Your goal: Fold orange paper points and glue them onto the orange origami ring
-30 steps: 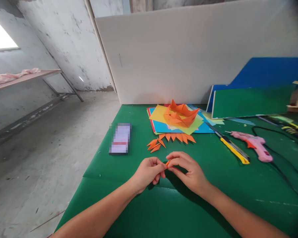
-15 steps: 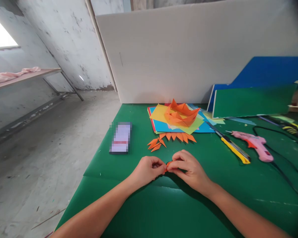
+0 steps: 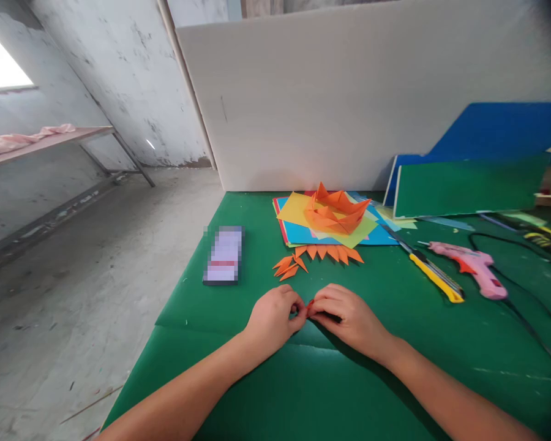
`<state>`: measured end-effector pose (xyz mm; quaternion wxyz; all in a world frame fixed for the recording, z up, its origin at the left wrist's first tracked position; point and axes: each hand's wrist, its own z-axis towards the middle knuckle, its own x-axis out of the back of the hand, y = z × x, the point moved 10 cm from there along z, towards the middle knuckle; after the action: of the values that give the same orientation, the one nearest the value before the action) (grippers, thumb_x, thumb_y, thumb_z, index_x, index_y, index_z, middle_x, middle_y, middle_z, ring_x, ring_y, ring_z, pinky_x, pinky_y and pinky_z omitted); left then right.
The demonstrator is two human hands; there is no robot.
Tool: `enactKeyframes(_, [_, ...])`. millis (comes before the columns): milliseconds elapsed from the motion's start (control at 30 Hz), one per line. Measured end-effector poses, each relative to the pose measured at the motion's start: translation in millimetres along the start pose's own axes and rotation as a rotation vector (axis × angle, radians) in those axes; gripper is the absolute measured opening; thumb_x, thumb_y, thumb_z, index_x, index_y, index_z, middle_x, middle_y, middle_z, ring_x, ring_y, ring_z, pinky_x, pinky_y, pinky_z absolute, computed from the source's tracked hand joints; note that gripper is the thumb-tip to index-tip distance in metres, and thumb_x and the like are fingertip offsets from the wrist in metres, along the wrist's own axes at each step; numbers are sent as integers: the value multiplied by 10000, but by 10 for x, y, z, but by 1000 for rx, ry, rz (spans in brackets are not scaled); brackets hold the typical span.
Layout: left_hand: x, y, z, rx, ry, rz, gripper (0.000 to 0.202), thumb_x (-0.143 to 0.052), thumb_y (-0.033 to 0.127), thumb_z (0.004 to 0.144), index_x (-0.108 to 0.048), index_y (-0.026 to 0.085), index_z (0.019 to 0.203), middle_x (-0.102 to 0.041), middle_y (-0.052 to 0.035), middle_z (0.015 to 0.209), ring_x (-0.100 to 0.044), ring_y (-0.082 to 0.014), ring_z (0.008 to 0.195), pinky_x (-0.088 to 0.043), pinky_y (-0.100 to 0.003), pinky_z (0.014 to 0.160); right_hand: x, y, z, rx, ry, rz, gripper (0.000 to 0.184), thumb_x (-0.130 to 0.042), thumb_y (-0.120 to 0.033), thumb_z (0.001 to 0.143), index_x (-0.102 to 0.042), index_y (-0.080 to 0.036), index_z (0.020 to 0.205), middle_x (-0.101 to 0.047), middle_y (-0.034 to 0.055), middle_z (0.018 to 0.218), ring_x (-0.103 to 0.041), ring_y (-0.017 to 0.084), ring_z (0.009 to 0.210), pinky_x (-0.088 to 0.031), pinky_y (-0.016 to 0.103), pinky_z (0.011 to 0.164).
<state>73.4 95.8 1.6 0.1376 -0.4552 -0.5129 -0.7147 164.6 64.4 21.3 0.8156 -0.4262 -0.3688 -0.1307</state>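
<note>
Between my fingertips is a small piece of orange paper [image 3: 310, 304], mostly hidden by the fingers. My left hand [image 3: 275, 315] pinches it from the left, and my right hand [image 3: 344, 315] pinches it from the right. Just beyond my hands lie a few folded orange paper pieces [image 3: 290, 267], with a row of pointed orange pieces [image 3: 333, 252] beside them. Farther back, an orange folded paper ring with points [image 3: 337, 211] rests on a stack of coloured paper sheets [image 3: 386, 237].
A phone [image 3: 224, 254], its screen blurred, lies on the green table [image 3: 257, 392] to the left. At the right are a yellow utility knife [image 3: 436, 277] and a pink glue gun [image 3: 472, 263] with a black cord. Green [image 3: 468, 187] and white boards [image 3: 349, 92] stand behind.
Both hands still hold the small orange paper. Their fingers have shifted slightly, and less of the paper shows now. The things on the table stay in place.
</note>
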Motion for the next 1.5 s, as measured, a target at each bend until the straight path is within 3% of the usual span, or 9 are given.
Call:
enactKeyframes(233, [-15,-38,-15,44,-39,-53,58,-606,190,725,-663,185,729,-594,9,709,-522,-118,633,-369,-214,571,16,-37,13,-17,9,-28,87,-559,-157,896,-621,-203,856,-625,33,829,-524,179,793,-411,317,700])
enactKeyframes(400, [16,-26,-44,93,-1,-49,79,-582,193,748,-659,178,737,-607,3,685,-529,-129,632,-376,-230,587,42,-34,15,-60,42,-64,74,-569,-147,867,-591,-204,826,-581,21,800,-499,179,786,-393,317,699])
enactKeyframes(600, [5,-26,-59,119,7,-234,126,-563,222,780,-675,164,783,-621,-4,678,-521,-113,580,-396,-211,543,127,37,-3,-122,135,-62,72,-595,-153,847,-604,-215,812,-567,14,809,-507,178,805,-395,319,729])
enactKeyframes(767, [-60,-87,-70,172,-11,-392,116,-607,235,727,-673,143,753,-617,2,650,-504,-91,533,-405,-187,501,122,83,-17,-167,139,-60,81,-611,-142,824,-613,-217,793,-561,16,807,-508,184,805,-402,320,724])
enactKeyframes(1100, [-62,-88,-65,193,17,-461,95,-598,199,700,-665,135,723,-595,12,615,-483,-77,513,-380,-176,483,168,85,-32,-197,206,-25,112,-609,-116,780,-569,-219,760,-553,21,826,-523,203,845,-425,337,743])
enactKeyframes(1233, [-65,-119,-65,224,26,-510,102,-596,210,711,-660,133,729,-584,15,614,-456,-72,505,-353,-176,473,182,237,-78,-282,290,141,225,-640,-138,749,-526,-235,916,-561,26,932,-537,190,845,-452,335,740])
enactKeyframes(1333, [-84,-154,-72,256,25,-551,113,-594,224,716,-651,133,749,-559,24,601,-447,-74,507,-343,-177,471,52,370,-95,-356,265,465,417,-636,-181,785,-437,-264,1142,-594,33,1018,-579,171,850,-480,337,770])
enactKeyframes(1400, [-101,-166,-76,277,17,-573,118,-594,230,715,-643,133,757,-551,26,602,-446,-76,510,-340,-177,470,-67,401,-92,-393,205,669,458,-622,-208,820,-375,-269,1200,-625,17,946,-597,159,819,-487,325,758])
enactKeyframes(1500, [-109,-153,-73,290,6,-584,101,-588,216,706,-630,134,747,-538,32,593,-438,-76,510,-334,-176,471,-119,419,-103,-429,190,801,442,-643,-241,827,-366,-262,1170,-616,-19,822,-579,137,746,-474,287,701])
